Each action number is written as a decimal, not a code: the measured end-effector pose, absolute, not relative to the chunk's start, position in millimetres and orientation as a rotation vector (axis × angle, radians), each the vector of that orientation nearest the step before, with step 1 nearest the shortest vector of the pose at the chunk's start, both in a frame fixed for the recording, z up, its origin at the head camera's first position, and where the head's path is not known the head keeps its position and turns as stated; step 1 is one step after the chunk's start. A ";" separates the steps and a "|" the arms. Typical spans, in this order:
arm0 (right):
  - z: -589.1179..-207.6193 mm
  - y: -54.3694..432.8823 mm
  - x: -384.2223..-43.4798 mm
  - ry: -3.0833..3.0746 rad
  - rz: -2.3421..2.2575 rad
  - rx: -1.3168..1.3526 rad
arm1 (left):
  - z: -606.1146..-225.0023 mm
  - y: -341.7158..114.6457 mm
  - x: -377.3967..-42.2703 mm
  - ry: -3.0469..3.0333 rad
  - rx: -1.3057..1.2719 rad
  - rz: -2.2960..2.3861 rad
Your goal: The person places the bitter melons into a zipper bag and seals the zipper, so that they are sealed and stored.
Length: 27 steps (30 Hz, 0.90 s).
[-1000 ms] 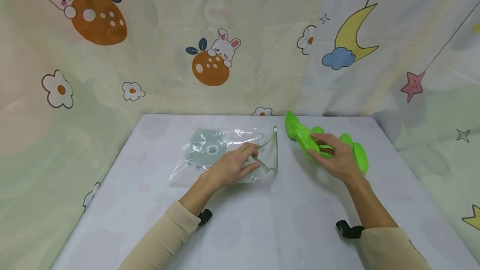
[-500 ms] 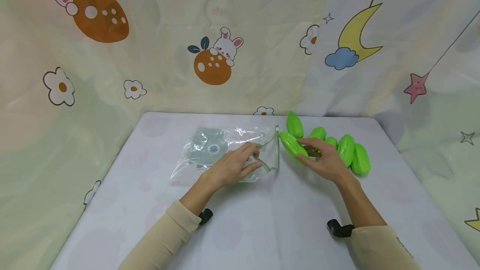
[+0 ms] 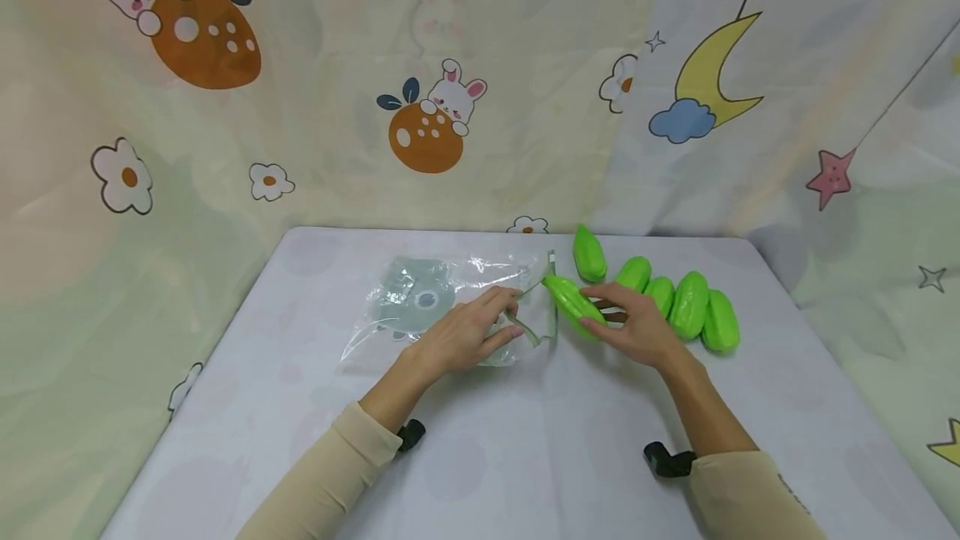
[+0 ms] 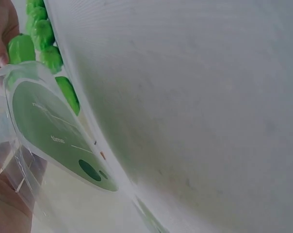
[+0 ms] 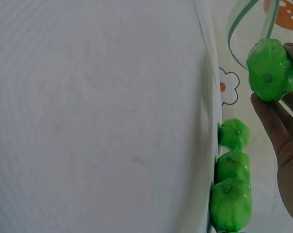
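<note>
A clear zip bag (image 3: pixel 411 297) with a pale green animal-shaped label lies on the table, its green-edged mouth spread open toward the right. My left hand (image 3: pixel 461 330) pinches the mouth's near edge between thumb and fingers. In my right hand (image 3: pixel 637 330), thumb and fingers grip a bright green ridged gourd (image 3: pixel 573 304), pointed at its left end. That tip is right at the bag's mouth; whether it is inside, I cannot tell. The right wrist view shows the gourd (image 5: pixel 271 73) from its blunt end, beside the bag's green rim (image 5: pixel 238 29).
Several similar gourds (image 3: pixel 690 305) lie in a slanting row right of the right hand. A single gourd (image 3: pixel 589 254) rests near the table's back edge. A patterned curtain (image 3: pixel 525 107) hangs behind the white table (image 3: pixel 510 457). Black wrist pieces (image 3: pixel 667 461) show at the sleeves.
My right hand has carried the gourd leftward, away from the others, until its tip reaches the bag's mouth. The left hand and the bag have stayed in place.
</note>
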State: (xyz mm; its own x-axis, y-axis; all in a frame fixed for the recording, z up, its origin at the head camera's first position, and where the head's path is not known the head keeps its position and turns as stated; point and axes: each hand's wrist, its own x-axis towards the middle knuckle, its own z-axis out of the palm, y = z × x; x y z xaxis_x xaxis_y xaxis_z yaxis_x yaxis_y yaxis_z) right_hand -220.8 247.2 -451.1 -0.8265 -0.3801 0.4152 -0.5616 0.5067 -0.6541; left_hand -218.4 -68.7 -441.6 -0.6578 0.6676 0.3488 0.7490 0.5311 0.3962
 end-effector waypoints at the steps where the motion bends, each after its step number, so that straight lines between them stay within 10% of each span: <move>1: -454.1 248.0 -222.4 -2.542 1.220 0.801 | -441.6 -68.6 -218.4 -2.611 -1.221 -0.795; 27: -465.3 236.9 -239.1 -2.587 0.974 0.789 | -442.2 -64.4 -217.9 -2.594 -1.274 -0.781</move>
State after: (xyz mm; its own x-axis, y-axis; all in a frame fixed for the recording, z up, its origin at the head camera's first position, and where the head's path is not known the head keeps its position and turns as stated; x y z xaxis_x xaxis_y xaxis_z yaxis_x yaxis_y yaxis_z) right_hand -239.1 236.9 -465.3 -0.8165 -0.3958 0.4203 -0.5747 0.6265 -0.5265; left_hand -217.9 -64.4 -442.2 -0.6287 0.6952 0.3485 0.7721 0.5043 0.3868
